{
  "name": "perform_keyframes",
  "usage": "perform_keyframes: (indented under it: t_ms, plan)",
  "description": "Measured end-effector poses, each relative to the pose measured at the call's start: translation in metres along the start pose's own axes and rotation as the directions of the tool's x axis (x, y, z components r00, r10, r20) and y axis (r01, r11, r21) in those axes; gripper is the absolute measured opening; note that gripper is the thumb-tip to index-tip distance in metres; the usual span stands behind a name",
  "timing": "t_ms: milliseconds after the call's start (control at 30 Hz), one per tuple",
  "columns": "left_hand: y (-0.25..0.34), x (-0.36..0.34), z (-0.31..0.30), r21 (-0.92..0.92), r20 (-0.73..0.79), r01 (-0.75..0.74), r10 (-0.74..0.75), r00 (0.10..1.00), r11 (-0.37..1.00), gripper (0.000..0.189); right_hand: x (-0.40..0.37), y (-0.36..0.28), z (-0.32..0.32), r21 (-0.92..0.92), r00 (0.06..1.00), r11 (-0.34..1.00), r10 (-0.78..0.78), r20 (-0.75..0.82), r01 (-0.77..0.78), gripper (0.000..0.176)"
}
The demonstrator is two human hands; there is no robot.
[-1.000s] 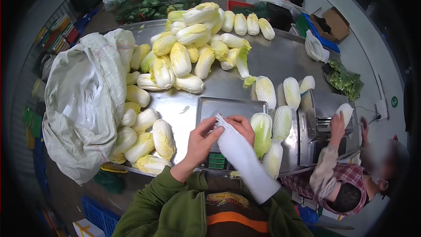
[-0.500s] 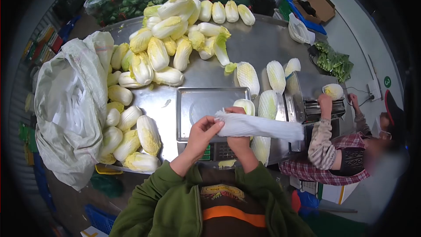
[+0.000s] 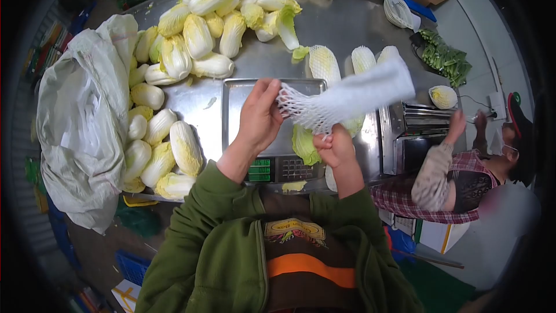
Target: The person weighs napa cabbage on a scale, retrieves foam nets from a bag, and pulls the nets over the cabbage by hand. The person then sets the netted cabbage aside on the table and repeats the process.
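Note:
My left hand (image 3: 259,117) pinches one edge of a white foam net sleeve (image 3: 359,95), over the scale's metal tray (image 3: 231,104). My right hand (image 3: 337,149) grips the lower edge, and the net's mouth is stretched wide between both hands. The far end of the sleeve points up to the right and is blurred. Beneath the net a cabbage (image 3: 305,144) with a loose green leaf shows on the tray. Netted cabbages (image 3: 324,65) lie just behind and to the right of the sleeve.
Bare cabbages (image 3: 197,36) are piled at the back left, near a large white sack (image 3: 81,122). At the right a co-worker (image 3: 457,179) reaches toward a netted cabbage (image 3: 443,97) beside a metal machine (image 3: 405,139). Leafy greens (image 3: 445,58) lie behind.
The flat, closed sleeve now has its mouth pulled open. My hands have moved apart, the left one upward. The view has shifted, and the co-worker's hand has come away from the cabbage.

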State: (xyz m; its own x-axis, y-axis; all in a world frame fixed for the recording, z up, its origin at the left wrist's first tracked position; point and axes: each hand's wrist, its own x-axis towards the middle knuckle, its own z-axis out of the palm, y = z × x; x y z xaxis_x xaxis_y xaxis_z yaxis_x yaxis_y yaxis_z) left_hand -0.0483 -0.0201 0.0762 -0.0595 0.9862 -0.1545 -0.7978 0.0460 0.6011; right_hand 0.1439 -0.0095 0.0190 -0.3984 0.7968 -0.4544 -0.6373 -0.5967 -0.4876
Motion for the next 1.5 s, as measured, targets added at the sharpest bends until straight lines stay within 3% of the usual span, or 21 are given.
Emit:
perform_keyframes:
  t_ms: [67, 167, 233, 300, 367, 400, 567, 633, 667, 700, 733, 767, 800, 900, 967, 1000, 1033, 1133, 1233, 1433, 1500]
  plan:
    - [-0.003, 0.002, -0.004, 0.220, -0.033, 0.095, -0.090, 0.995, 0.971, 0.019, 0.004, -0.008, -0.016, 0.014, 0.974, 0.974, -0.226, -0.033, 0.226, 0.018]
    - [-0.017, 0.002, -0.010, 0.191, -0.153, 0.178, -0.149, 0.977, 0.965, 0.022, 0.008, -0.024, 0.006, -0.188, 0.848, 0.850, -0.516, -0.119, 0.491, 0.019]
    - [-0.021, -0.002, -0.013, 0.187, -0.154, 0.191, -0.164, 0.974, 0.964, 0.025, -0.009, -0.034, 0.020, -0.124, 0.868, 0.902, -0.431, -0.247, 0.413, 0.022]
    - [-0.016, -0.008, -0.012, 0.392, -0.117, 0.489, -0.485, 0.867, 0.779, 0.031, -0.012, -0.038, 0.021, 0.198, 0.980, 0.960, -0.194, -0.039, 0.198, 0.023]
    - [-0.008, -0.007, -0.016, 0.602, -0.069, 0.594, -0.707, 0.704, 0.533, 0.039, 0.001, -0.037, -0.035, 0.184, 0.985, 0.973, -0.154, 0.078, 0.138, 0.024]
    - [-0.006, -0.011, -0.017, 0.520, 0.052, 0.593, -0.716, 0.696, 0.615, 0.037, -0.004, -0.037, -0.049, 0.077, 0.990, 0.996, -0.051, 0.128, 0.041, 0.023]
    - [-0.014, -0.008, -0.030, 0.276, 0.232, 0.482, -0.544, 0.806, 0.832, 0.036, -0.034, -0.041, -0.045, -0.463, 0.975, 0.879, 0.187, 0.116, -0.113, 0.024]
    - [-0.026, 0.010, -0.022, 0.375, 0.170, 0.432, -0.519, 0.837, 0.820, 0.028, -0.009, -0.050, -0.061, -0.935, 0.973, 0.350, -0.228, -0.027, 0.056, 0.026]
    - [-0.039, 0.025, -0.028, 0.653, 0.021, 0.250, -0.348, 0.937, 0.715, 0.027, 0.005, -0.049, -0.059, -0.827, 0.904, 0.531, -0.422, -0.072, 0.182, 0.026]
    - [-0.051, 0.038, -0.034, 0.870, -0.053, 0.104, -0.118, 0.992, 0.482, 0.028, 0.022, -0.053, -0.057, -0.827, 0.905, 0.533, -0.419, -0.071, 0.181, 0.026]
    - [-0.061, 0.049, -0.036, 0.871, -0.055, 0.104, -0.115, 0.992, 0.481, 0.028, 0.040, -0.059, -0.056, -0.937, 0.856, 0.333, -0.509, -0.089, 0.101, 0.025]
    - [-0.071, 0.060, -0.040, 0.940, -0.158, 0.171, -0.070, 0.985, 0.296, 0.034, 0.053, -0.060, -0.058, -0.992, 0.796, 0.125, -0.600, -0.079, -0.005, 0.026]
    - [-0.079, 0.069, -0.044, 0.964, -0.246, 0.246, -0.008, 0.969, 0.102, 0.040, 0.064, -0.054, -0.069, -0.992, 0.794, 0.127, -0.602, -0.079, -0.002, 0.026]
    - [-0.115, 0.083, -0.073, 0.938, -0.329, 0.338, -0.114, 0.938, 0.080, 0.058, 0.090, -0.039, -0.089, -0.977, 0.871, 0.132, -0.444, -0.211, -0.170, 0.026]
    - [-0.114, 0.081, -0.070, 0.889, -0.397, 0.413, -0.114, 0.911, 0.200, 0.052, 0.086, -0.022, -0.070, -0.911, 0.792, 0.404, -0.583, -0.181, 0.089, 0.022]
    - [-0.112, 0.081, -0.068, 0.792, -0.416, 0.405, -0.082, 0.906, 0.456, 0.049, 0.081, -0.021, -0.058, -0.791, 0.790, 0.583, -0.568, -0.231, 0.188, 0.023]
    - [-0.108, 0.076, -0.067, 0.641, -0.446, 0.366, -0.060, 0.893, 0.675, 0.046, 0.074, -0.028, -0.045, -0.790, 0.792, 0.587, -0.561, -0.238, 0.178, 0.023]
    - [-0.082, 0.065, -0.054, 0.552, -0.346, 0.296, -0.109, 0.932, 0.780, 0.027, 0.062, -0.043, -0.036, -0.374, 0.995, 0.927, -0.032, -0.089, -0.004, 0.023]
    - [-0.069, 0.050, -0.054, 0.483, -0.269, 0.291, -0.176, 0.947, 0.826, 0.020, 0.061, -0.045, -0.037, -0.188, 0.975, 0.963, 0.166, -0.145, -0.192, 0.024]
    - [-0.062, 0.035, -0.054, 0.148, -0.266, 0.410, -0.363, 0.893, 0.900, 0.020, 0.051, -0.031, -0.041, -0.573, 0.971, 0.818, -0.175, -0.162, 0.052, 0.024]
    - [-0.074, 0.035, -0.068, 0.067, -0.257, 0.442, -0.412, 0.874, 0.895, 0.020, 0.053, -0.021, -0.066, -0.912, 0.917, 0.386, -0.397, -0.027, 0.140, 0.022]
